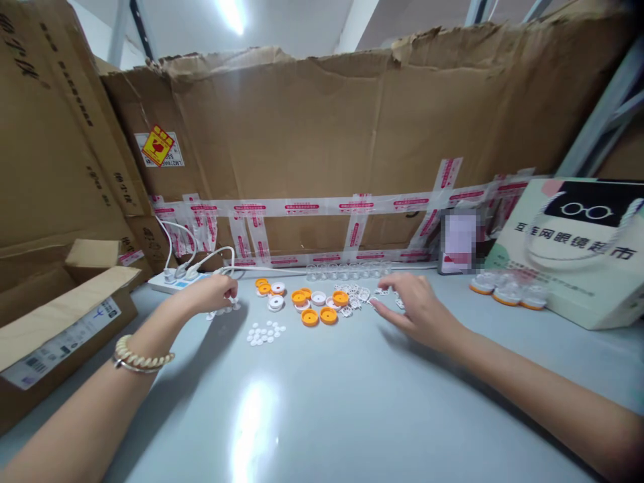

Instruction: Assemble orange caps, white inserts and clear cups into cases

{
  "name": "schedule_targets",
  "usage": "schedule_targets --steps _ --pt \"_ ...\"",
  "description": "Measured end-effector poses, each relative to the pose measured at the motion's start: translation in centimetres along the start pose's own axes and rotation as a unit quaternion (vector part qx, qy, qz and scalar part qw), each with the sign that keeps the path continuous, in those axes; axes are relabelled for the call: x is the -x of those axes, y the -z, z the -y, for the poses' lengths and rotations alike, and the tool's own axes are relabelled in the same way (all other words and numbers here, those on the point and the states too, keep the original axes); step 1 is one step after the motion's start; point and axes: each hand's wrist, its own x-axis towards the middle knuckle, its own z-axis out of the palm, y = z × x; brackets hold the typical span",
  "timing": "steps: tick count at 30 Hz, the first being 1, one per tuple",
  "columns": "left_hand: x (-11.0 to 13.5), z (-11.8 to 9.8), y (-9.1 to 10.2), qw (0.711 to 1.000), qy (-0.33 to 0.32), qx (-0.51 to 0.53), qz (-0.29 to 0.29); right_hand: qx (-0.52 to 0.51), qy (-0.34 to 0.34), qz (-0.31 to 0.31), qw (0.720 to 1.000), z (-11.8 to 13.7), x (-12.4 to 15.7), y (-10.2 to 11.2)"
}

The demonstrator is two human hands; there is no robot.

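My left hand (216, 294) is over a few small white pieces (226, 310) at the left, fingers curled down and closed; whatever they hold is hidden. My right hand (413, 310) hovers at the edge of a pile of white openwork plastic parts (358, 294), thumb and fingers apart, with nothing visible in it. Between the hands lie orange round caps (310, 318) and white round caps (276, 303), some stacked or overlapping. Nearer me is a loose group of small white discs (264, 333).
Behind the parts runs a row of clear plastic pieces (347, 271). A power strip (176, 280) with cables and an open cardboard box (65, 322) stand left. At right are a phone (459, 241), assembled orange-and-clear pieces (507, 295) and a paper bag (568, 268). A large carton (302, 134) closes off the back.
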Motion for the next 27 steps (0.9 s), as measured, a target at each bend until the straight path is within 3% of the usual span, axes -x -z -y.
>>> schedule_targets --steps 3,10,14,17,19,23,27 --pt "-0.4 -0.7 -0.5 1.0 -0.009 -0.003 0.002 -0.043 0.005 0.022 0.999 0.9 0.3 -1.0" --pt "-1.0 -1.2 -1.2 1.0 -0.02 0.01 -0.001 -0.12 -0.096 0.056 0.987 -0.2 1.8 -1.3" --pt "-0.8 -1.9 -0.6 0.999 -0.03 0.01 -0.036 -0.141 -0.114 0.054 0.982 0.3 1.6 -1.2" --pt "-0.1 -4.4 0.0 0.992 -0.06 0.03 -0.105 -0.154 -0.112 0.052 0.98 1.1 1.3 -1.0" --pt "0.5 -6.9 0.2 0.971 -0.14 0.101 -0.164 -0.168 -0.112 0.057 0.978 1.6 1.2 -0.8" --pt "1.5 -12.1 -0.6 0.933 -0.261 0.192 -0.158 -0.207 -0.109 0.079 0.969 2.3 1.1 -0.7" --pt "1.6 -14.8 -2.0 0.921 -0.299 0.218 -0.121 -0.243 -0.108 0.107 0.958 2.9 1.1 -0.8"
